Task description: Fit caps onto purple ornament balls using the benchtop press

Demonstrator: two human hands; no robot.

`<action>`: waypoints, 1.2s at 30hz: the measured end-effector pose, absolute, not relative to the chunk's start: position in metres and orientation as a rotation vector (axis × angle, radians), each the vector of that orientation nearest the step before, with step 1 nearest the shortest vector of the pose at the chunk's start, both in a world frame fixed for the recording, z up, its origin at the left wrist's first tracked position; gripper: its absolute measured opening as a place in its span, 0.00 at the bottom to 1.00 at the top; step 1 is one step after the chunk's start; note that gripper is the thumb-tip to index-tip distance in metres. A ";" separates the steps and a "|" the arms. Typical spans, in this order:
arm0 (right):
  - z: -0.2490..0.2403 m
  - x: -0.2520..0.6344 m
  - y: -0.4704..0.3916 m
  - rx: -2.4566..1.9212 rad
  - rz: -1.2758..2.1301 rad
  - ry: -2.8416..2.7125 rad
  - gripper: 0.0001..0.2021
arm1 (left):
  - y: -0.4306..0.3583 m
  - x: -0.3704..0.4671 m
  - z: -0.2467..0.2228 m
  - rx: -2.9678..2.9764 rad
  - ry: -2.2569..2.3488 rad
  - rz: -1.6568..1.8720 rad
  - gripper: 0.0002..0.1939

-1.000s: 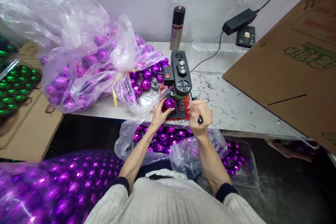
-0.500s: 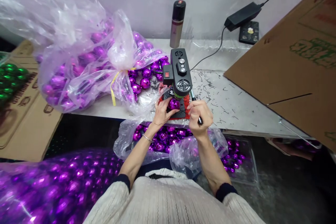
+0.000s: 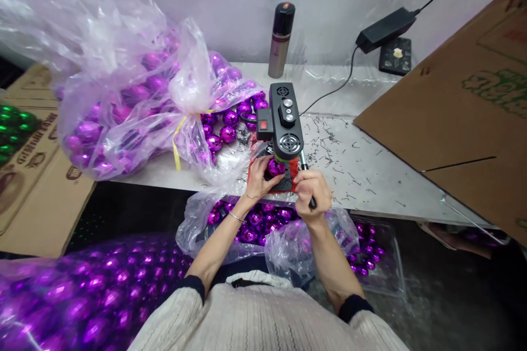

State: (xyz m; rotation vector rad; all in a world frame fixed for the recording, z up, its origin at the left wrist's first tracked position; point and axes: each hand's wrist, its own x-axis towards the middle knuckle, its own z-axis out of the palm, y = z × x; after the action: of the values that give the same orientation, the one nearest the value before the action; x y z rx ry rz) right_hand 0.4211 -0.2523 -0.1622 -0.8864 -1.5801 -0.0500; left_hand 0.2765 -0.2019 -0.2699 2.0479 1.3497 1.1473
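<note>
A black bench machine (image 3: 285, 115) with a red switch and round vents stands on the white table. Under its front end sits a shiny purple ball (image 3: 275, 167), held between the thumb and fingers of my left hand (image 3: 260, 180). My right hand (image 3: 314, 192) is wrapped round the black-gripped lever (image 3: 303, 162) on the machine's right side. Below the machine lies a red mat (image 3: 252, 167). An open plastic bag of purple balls (image 3: 255, 219) rests below my wrists, at the table's front edge.
Tied bags of purple balls (image 3: 140, 93) fill the left. A spray can (image 3: 281, 38) and a black power adapter (image 3: 386, 30) are at the back. A cardboard box (image 3: 448, 109) juts in from the right, above a clear bin (image 3: 397, 263). Short black bits litter the table (image 3: 354, 148).
The view has shifted slightly, so the table items appear a little lower. The ball now sits up against the machine's head, and my right hand on the lever appears slightly lower relative to the machine.
</note>
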 end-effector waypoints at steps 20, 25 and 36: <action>-0.208 0.414 -0.244 -0.829 -0.049 -1.476 0.14 | -0.200 0.275 -0.268 2.043 1.320 1.184 0.31; -0.214 0.414 -0.240 -0.756 -0.072 -1.510 0.13 | -0.198 0.275 -0.269 2.001 1.310 1.192 0.31; -0.126 0.396 -0.247 -1.034 0.072 -1.291 0.17 | -0.206 0.264 -0.268 1.879 1.303 1.251 0.36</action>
State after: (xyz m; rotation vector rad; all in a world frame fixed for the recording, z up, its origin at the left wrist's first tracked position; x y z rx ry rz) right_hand 0.3964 -0.2469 -0.1258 -1.0337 -1.2909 0.0723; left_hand 0.2643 -0.2062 -0.2676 1.8789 1.3029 1.2514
